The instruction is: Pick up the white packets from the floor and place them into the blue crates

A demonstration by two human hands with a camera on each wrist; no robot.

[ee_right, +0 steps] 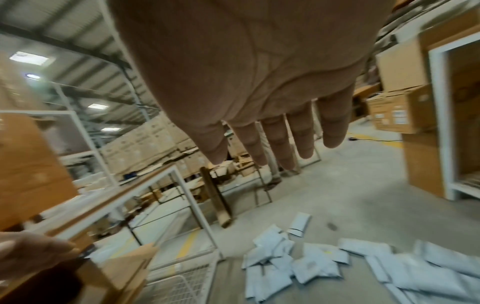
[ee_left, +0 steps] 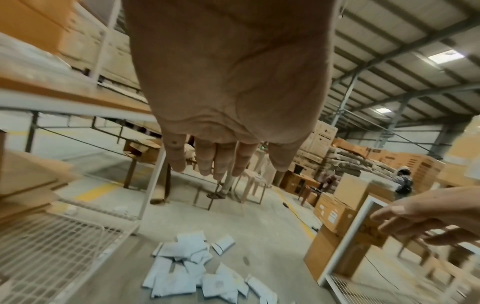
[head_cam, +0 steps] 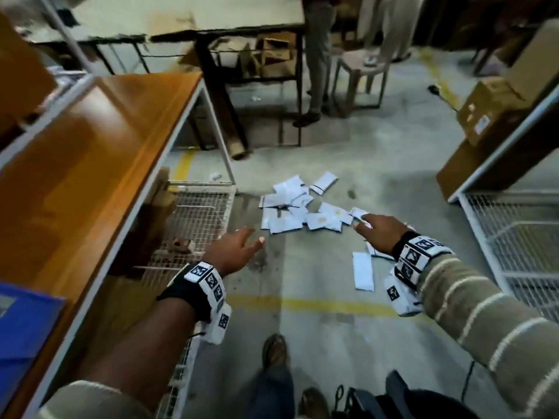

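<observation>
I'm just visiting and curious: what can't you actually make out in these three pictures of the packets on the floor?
- How many white packets there are: they overlap in the pile in every view.
- The blue crate: head view's left edge cuts it off, inside unseen.
- Packets under the right hand: hand and wrist band cover them in the head view.
- Box labels: too small and blurred.
- Left hand holds nothing; the shelf beside it is motion-blurred in the left wrist view.

No text, brand or number can be read in any view. The cardboard boxes (head_cam: 490,107) on the right carry small white labels, too blurred to make out. The wrist bands (head_cam: 208,281) bear black-and-white square marker patterns, not letters. The white packets (head_cam: 298,207) on the floor show faint marks, illegible.
</observation>
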